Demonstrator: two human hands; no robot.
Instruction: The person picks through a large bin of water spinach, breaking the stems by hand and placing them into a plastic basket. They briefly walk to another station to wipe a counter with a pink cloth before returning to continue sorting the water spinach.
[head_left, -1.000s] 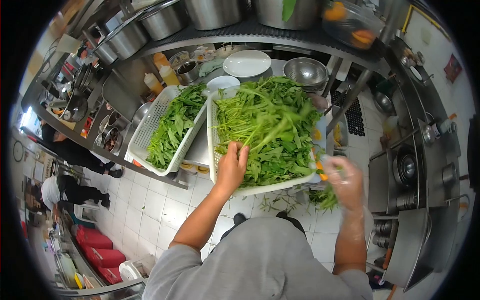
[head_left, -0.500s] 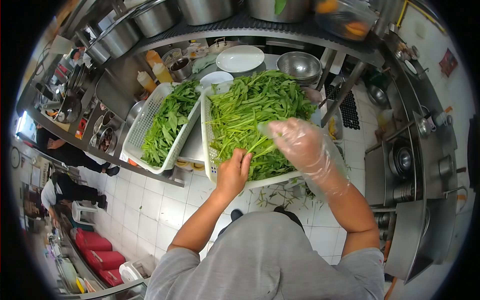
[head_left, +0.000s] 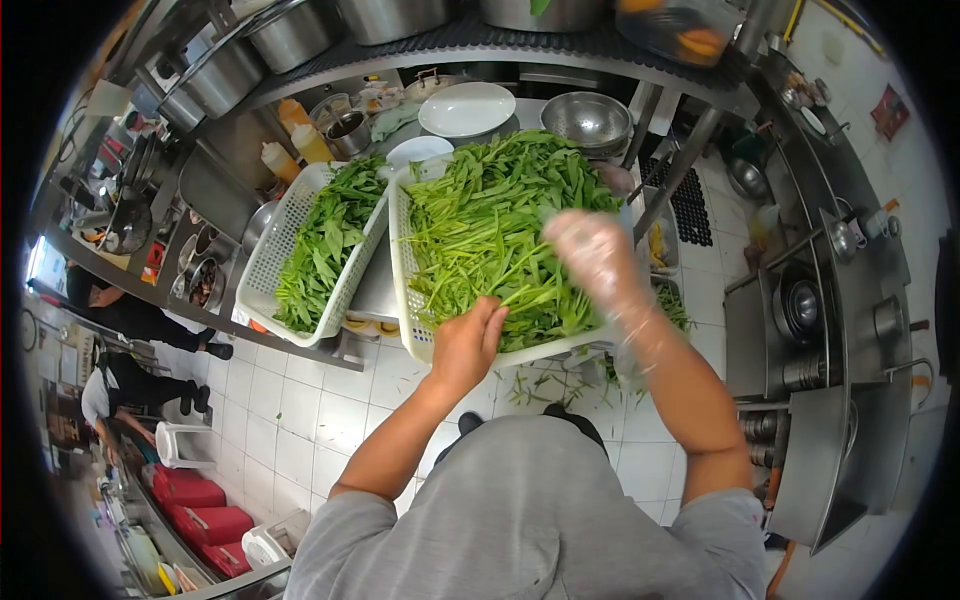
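Observation:
Long green leafy stems (head_left: 500,220) fill a large white perforated basket (head_left: 402,290) in front of me. At its near edge, my left hand (head_left: 468,340) is closed around the end of a few green stems. My right hand (head_left: 590,250), in a clear plastic glove, is over the basket's right side, blurred by motion; its fingers are curled, and whether they hold anything is not clear. To the left stands a narrower white basket (head_left: 258,285) with more leafy greens (head_left: 325,245).
Behind the baskets are a white oval plate (head_left: 467,108), a metal colander (head_left: 586,120) and sauce bottles (head_left: 280,160). Metal pots (head_left: 390,15) stand on an overhead shelf (head_left: 500,52). Cut stems lie on the tiled floor (head_left: 340,415). Two people (head_left: 130,390) are at the far left.
My right hand has moved slightly right, away from my left hand. My left hand keeps its grip on the stems. The whole view has shifted slightly.

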